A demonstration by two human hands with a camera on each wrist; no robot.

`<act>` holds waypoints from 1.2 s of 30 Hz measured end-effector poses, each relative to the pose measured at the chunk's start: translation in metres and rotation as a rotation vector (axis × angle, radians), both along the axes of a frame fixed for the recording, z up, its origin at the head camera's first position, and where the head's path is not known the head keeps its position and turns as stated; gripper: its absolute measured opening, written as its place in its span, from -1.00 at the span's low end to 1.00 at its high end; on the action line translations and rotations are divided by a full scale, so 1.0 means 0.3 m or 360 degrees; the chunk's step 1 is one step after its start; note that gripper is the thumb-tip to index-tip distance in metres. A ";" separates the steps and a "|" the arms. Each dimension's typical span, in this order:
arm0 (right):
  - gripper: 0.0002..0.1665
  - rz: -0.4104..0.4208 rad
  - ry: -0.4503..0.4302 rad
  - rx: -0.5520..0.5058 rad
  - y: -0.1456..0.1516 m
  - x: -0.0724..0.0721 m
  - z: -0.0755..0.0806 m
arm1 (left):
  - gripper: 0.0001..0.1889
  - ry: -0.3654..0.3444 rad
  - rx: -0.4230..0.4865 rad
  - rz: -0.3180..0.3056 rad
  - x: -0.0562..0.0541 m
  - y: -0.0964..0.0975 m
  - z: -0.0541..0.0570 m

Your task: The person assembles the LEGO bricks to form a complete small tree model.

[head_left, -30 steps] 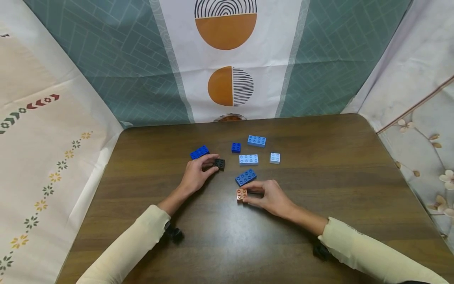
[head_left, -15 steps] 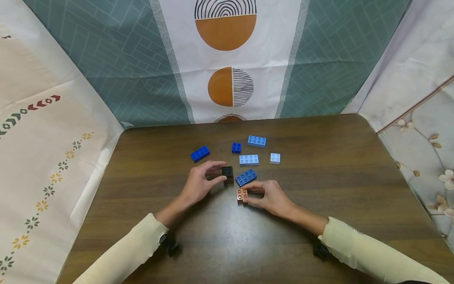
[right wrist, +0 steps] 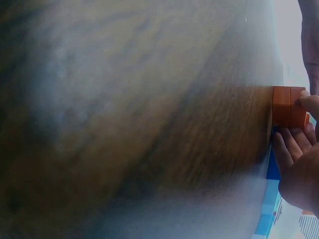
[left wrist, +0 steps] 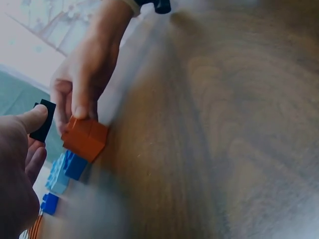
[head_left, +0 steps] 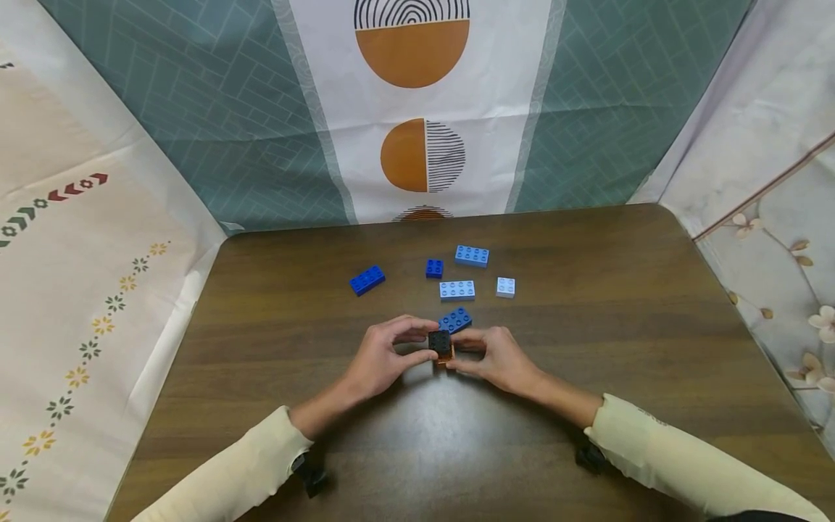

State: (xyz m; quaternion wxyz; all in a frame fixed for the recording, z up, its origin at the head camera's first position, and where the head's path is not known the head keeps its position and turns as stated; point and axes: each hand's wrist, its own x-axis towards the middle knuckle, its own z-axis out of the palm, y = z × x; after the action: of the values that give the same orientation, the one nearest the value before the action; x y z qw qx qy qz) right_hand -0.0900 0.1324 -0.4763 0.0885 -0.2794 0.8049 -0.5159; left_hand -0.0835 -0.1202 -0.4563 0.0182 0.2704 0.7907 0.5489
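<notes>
In the head view my left hand (head_left: 385, 355) pinches a black toy building brick (head_left: 440, 342) between thumb and fingers. My right hand (head_left: 499, 359) grips an orange brick stack (head_left: 445, 361) standing on the table; the black brick hides most of its top. A seam across the orange stack (right wrist: 289, 107) in the right wrist view shows two bricks joined. Seen from the left wrist, the black brick (left wrist: 44, 119) is held beyond the studs of the orange stack (left wrist: 87, 139), with a gap between them. A blue eight-stud brick (head_left: 455, 320) lies just behind both hands.
Farther back on the wooden table (head_left: 587, 290) lie a pale blue long brick (head_left: 457, 291), a light blue long brick (head_left: 472, 256), a small dark blue brick (head_left: 434, 268) and a small pale brick (head_left: 505, 287). A dark blue long brick (head_left: 367, 280) lies to the left.
My left hand has carried the black brick rightward and toward me, from beside the dark blue long brick to over the orange stack. My right hand has stayed on the stack.
</notes>
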 end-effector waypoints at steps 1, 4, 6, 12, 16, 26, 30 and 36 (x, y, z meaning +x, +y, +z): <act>-0.59 0.0001 -0.0005 -0.0008 -0.001 0.000 0.001 | -0.60 -0.0002 0.0003 -0.0015 0.005 0.002 -0.002; -0.60 -0.0008 -0.0001 -0.0005 -0.002 0.000 0.004 | -0.58 -0.0009 -0.0023 -0.0035 0.018 0.008 -0.006; -0.59 -0.0016 0.0003 0.0015 -0.001 0.001 0.005 | -0.57 -0.0013 -0.0038 -0.0037 0.022 0.011 -0.009; -0.53 -0.0026 -0.0026 0.0104 0.004 0.001 0.008 | -0.57 -0.0016 -0.0077 -0.0016 0.030 0.018 -0.024; -0.51 -0.0019 -0.0030 0.0101 0.003 0.001 0.007 | -0.58 0.0003 -0.0101 0.0013 0.033 0.019 -0.027; -0.54 -0.0024 0.0030 0.0061 0.002 0.001 0.005 | -0.58 0.0072 -0.0207 0.0060 0.033 0.021 -0.030; -0.54 -0.0029 0.0037 0.0058 0.000 0.001 0.002 | -0.58 0.0094 -0.0220 0.0055 0.029 0.021 -0.032; -0.54 -0.0029 0.0048 0.0052 -0.005 0.003 0.002 | -0.59 0.0077 -0.0246 0.0047 0.023 0.018 -0.031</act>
State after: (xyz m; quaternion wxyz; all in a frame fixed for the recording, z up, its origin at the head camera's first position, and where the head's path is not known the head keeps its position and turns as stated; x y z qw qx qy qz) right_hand -0.0892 0.1309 -0.4758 0.0761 -0.2784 0.8170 -0.4992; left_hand -0.0765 -0.1147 -0.4657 0.0118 0.2697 0.8349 0.4796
